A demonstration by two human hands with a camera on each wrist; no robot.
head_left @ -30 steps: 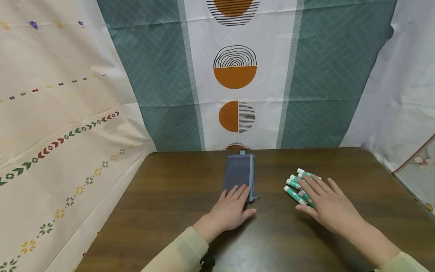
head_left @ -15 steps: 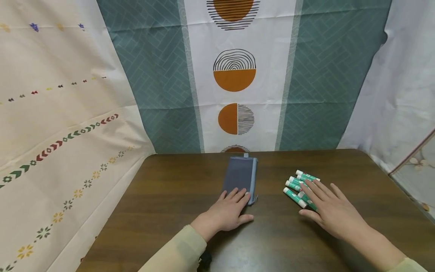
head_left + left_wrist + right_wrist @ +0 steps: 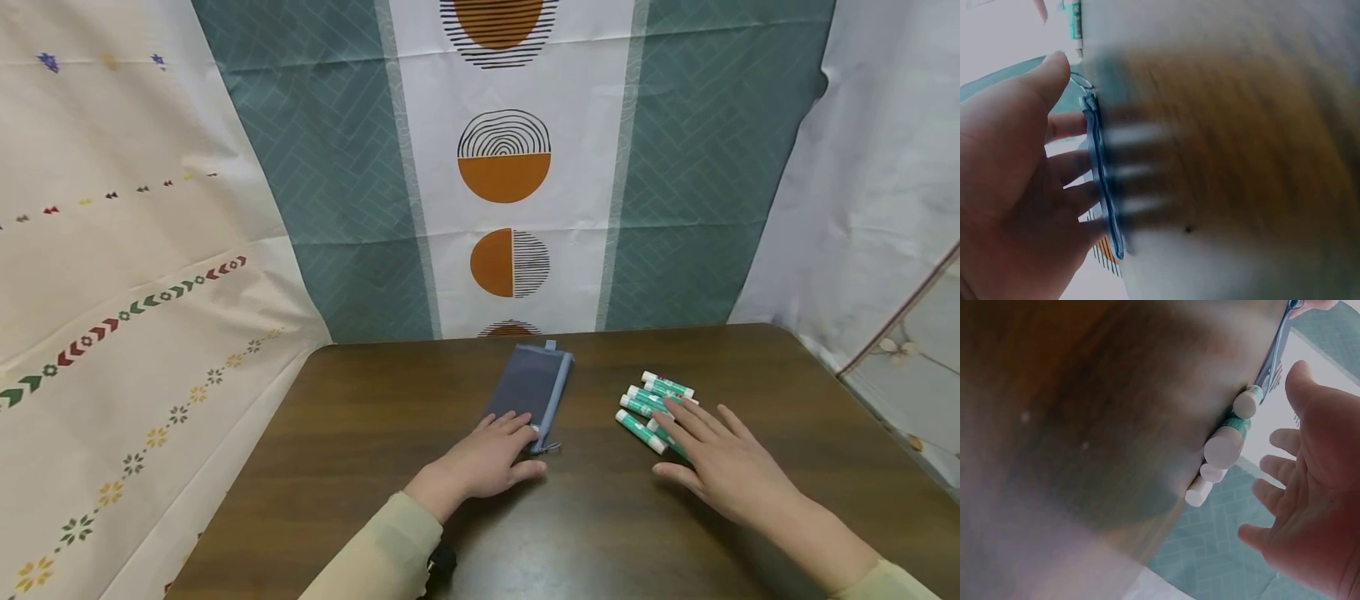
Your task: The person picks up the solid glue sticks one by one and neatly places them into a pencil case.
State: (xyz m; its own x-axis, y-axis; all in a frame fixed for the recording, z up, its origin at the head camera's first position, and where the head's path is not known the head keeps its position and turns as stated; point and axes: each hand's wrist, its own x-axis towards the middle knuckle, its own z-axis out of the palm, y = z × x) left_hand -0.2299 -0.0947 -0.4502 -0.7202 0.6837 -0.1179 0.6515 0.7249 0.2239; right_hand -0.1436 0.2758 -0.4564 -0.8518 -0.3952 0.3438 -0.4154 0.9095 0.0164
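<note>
Blue and zippered, a pouch [image 3: 528,377] lies on the brown tabletop [image 3: 352,450], its near end beneath the relaxed left grip [image 3: 482,460], which clasps nothing. Green-and-white tubes [image 3: 648,404] lie clustered to the pouch's right, partly under the right grip [image 3: 722,463], spread and unclenched above them.

This is a small corner screened on three sides and homelike in its patterns, though whether it stands in a home the views cannot tell. A brown wood-grained table [image 3: 337,442] with rounded far corners fills the middle. Behind its far edge hangs a teal and white cloth [image 3: 345,150], printed with orange and black-lined circles and crossed by creases. A cream cloth [image 3: 150,258] with rows of flowers and chevrons drapes the left side, and a white cloth [image 3: 892,158] hangs on the right, beside a flower-patterned panel [image 3: 933,358].
</note>
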